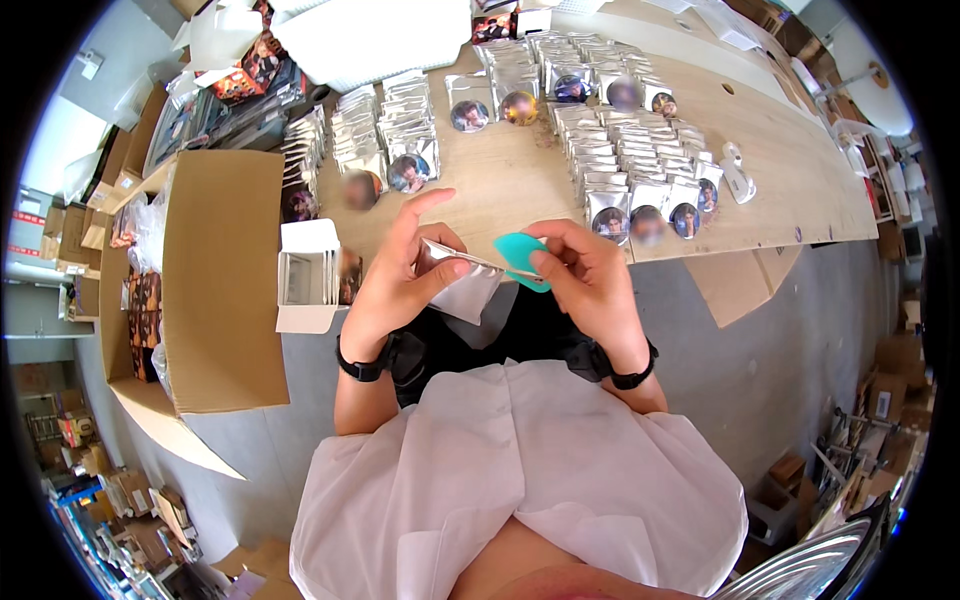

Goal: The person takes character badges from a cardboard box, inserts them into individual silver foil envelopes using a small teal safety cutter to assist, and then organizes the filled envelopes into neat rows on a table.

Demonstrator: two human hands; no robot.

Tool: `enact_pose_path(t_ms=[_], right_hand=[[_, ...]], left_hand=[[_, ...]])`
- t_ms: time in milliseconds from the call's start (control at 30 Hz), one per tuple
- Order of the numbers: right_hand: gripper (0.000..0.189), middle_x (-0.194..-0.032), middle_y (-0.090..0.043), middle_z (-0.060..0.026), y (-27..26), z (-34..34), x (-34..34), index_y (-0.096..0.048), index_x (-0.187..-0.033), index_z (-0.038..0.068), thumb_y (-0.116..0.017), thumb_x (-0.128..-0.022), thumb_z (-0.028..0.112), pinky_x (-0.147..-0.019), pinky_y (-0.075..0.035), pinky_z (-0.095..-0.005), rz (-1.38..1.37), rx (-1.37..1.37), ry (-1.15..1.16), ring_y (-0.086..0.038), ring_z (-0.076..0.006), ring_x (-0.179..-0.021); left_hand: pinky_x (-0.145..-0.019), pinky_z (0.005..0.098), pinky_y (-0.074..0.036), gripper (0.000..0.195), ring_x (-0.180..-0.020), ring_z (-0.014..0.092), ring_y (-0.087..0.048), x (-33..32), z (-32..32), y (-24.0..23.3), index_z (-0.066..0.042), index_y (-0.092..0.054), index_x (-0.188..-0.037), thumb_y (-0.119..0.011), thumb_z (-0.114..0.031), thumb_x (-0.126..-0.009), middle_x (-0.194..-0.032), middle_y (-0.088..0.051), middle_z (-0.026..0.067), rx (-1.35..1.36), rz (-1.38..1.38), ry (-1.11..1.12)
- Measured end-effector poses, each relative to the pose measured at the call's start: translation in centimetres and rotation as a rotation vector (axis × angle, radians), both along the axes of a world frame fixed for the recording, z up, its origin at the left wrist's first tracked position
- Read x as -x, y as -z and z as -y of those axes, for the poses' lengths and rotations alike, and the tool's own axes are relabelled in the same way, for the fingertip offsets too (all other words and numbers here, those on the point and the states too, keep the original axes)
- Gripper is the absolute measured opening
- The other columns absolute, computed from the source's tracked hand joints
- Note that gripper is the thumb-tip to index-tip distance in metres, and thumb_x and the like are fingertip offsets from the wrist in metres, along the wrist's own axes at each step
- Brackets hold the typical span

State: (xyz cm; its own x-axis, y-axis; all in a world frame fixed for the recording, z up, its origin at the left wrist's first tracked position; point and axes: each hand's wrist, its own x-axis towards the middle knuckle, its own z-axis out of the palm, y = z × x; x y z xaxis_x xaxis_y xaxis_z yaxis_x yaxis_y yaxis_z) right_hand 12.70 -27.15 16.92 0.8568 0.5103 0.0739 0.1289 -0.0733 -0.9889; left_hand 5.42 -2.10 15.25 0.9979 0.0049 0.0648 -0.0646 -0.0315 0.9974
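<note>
My left hand [405,277] pinches a silver foil packet [469,294] between thumb and fingers, its index finger raised. In my right hand [589,266] is a small teal plastic tool [519,251], gripped by thumb and fingers. The tool meets the packet's right upper corner, just off the table's front edge. Whether the foil is cut there is too small to tell. Left of my left hand, a small open white box [306,281] holds upright packets. Overlapping rows of silver packets [592,142] cover parts of the table, with round picture badges [470,116] at their near ends.
A large open cardboard box [225,285] stands at the left with printed boxes and plastic wrap inside. A white plastic bin [375,37] is at the wooden table's [795,172] back. Right of the packets lies a small white device [739,174]. Cardboard [742,281] rests below the front edge.
</note>
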Motion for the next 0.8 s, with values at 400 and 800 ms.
enact_pose_path(t_ms=[400,800], right_hand=[[0.043,-0.09,-0.069,-0.0083,2.0,-3.1,-0.8,-0.053,-0.147,0.0,-0.065,-0.106,-0.004,-0.065,-0.064,-0.0311,-0.153,-0.172,0.047,-0.078,-0.0173,-0.079],[0.038,-0.084,-0.064,-0.002,3.6,-2.3,-2.3,-0.064,-0.143,-0.001,-0.064,-0.105,-0.006,-0.061,-0.06,-0.0268,-0.213,-0.146,0.092,-0.072,-0.0111,-0.071]], left_hand=[[-0.093,0.0414,-0.066,0.057,-0.116,0.021,-0.074,-2.7,3.0,3.5,-0.005,-0.047,-0.15,-0.076,0.0,-0.101,-0.134,-0.071,0.0111,0.734,0.042,-0.27],[-0.083,0.0333,-0.063,0.059,-0.111,0.017,-0.072,-2.5,4.8,4.7,-0.004,-0.045,-0.145,-0.081,-0.003,-0.099,-0.13,-0.069,0.009,0.356,-0.043,-0.29]])
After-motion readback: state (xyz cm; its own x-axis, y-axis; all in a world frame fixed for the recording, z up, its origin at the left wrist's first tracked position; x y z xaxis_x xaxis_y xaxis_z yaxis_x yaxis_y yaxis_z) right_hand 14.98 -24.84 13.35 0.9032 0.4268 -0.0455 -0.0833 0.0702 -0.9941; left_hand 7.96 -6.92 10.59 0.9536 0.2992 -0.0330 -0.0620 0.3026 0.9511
